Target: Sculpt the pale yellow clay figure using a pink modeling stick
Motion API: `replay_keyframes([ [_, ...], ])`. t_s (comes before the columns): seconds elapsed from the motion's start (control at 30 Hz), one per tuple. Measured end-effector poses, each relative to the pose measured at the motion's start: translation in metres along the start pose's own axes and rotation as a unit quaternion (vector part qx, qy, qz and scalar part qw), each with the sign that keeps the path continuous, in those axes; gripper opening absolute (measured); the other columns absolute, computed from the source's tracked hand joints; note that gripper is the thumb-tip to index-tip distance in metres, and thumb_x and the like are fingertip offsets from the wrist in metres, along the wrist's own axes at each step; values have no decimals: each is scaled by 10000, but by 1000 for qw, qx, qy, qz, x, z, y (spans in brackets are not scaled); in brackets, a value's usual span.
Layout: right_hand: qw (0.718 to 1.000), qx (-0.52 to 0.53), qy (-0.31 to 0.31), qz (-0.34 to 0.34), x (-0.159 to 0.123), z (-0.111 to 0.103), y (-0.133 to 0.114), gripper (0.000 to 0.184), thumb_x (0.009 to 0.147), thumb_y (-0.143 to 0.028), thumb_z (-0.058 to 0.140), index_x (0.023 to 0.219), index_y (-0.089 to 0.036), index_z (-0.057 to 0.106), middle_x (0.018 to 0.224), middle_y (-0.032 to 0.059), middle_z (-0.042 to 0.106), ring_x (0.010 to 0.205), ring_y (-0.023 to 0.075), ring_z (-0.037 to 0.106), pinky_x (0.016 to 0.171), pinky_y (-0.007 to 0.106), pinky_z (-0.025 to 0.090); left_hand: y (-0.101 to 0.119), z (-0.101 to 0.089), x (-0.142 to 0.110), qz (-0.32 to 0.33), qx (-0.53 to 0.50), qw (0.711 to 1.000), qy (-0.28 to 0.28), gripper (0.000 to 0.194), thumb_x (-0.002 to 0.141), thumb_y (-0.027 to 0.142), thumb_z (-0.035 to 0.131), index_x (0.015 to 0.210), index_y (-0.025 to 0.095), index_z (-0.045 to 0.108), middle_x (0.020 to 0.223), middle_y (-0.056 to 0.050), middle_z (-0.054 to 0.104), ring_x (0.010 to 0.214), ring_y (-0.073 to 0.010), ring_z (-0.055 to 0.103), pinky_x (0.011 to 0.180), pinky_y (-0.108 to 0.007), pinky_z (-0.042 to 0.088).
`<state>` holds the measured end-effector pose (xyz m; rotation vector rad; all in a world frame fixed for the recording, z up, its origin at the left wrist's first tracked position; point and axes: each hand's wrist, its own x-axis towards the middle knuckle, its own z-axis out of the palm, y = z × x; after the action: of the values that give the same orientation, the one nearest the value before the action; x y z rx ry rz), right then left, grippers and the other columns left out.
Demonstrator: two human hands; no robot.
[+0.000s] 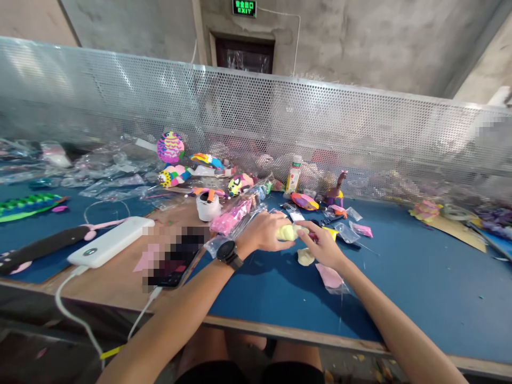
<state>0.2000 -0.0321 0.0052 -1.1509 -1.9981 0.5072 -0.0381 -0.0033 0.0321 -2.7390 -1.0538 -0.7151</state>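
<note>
Now, left hand: the left hand point(269, 230), dark watch point(227, 252) on its wrist, is at the centre of the frame, fingers curled round a pale yellow, smooth, rounded lump point(285, 232).
Right hand: in from the lower right comes the forearm, and the right hand point(323, 244) meets the lump's right end, fingers bent and close together; whether they pinch it, I cannot tell.
Yellow lump: up off the table, between the two hands, just right of centre.
Beneath the hands: a cream, roundish flattened lump point(306, 257) lies on the blue tabletop point(424, 282), and just below it, a flat pink piece point(329, 276) with clear plastic at its edge.
Lower left: a white, rounded-edge power bank point(112, 242) with a white cable, and a black phone point(178, 264), partly pixelated, on a brown board point(116, 282).
Centre left: a white, squat tub point(208, 207) stands beside bright pink stuff in clear plastic point(231, 217).
Behind: a white-capped bottle with a yellow and white label point(293, 176) stands upright before a perforated metal screen point(240, 106).
Top centre: a green lit exit sign point(244, 7) on the wall.
</note>
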Motion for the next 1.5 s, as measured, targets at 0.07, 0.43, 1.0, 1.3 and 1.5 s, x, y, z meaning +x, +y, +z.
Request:
replay_keyframes([
  [0.07,1000,-1,-11,3,1,1,3,480,1059,-604,511,1304,-248,719,880,47,766,706,210,683,660,314,538,-2,0,0,0,0,1000,-16,454,863,620,731,1093,229,756,1148,-77,799,1010,-304,771,836,-389,554],
  [0.43,999,30,-6,31,3,-8,14,566,1115,-576,351,1385,-207,684,849,45,749,670,191,633,634,308,495,-8,14,0,-7,-43,999,-19,480,864,597,758,1149,212,724,1203,-102,794,1120,-318,751,936,-402,560],
  [1.0,999,23,43,7,4,-11,16,428,911,-535,751,1176,-209,831,839,34,777,579,140,494,597,297,474,-5,13,-1,-11,-60,998,-21,457,868,552,730,1149,193,731,1174,-109,805,1069,-332,761,896,-410,562],
  [1.3,998,-28,40,-31,3,-17,10,381,940,-510,729,1163,-218,831,876,52,784,609,151,525,626,309,491,-4,12,0,-6,-56,998,-23,456,865,558,737,1144,198,739,1172,-110,804,1061,-327,761,914,-422,564],
  [1.5,998,-38,23,-40,2,-18,6,364,981,-482,648,1158,-213,816,877,58,778,611,160,567,611,311,488,-5,13,0,-3,-54,998,-23,452,857,567,744,1135,211,733,1148,-91,811,1042,-321,765,895,-410,560],
])
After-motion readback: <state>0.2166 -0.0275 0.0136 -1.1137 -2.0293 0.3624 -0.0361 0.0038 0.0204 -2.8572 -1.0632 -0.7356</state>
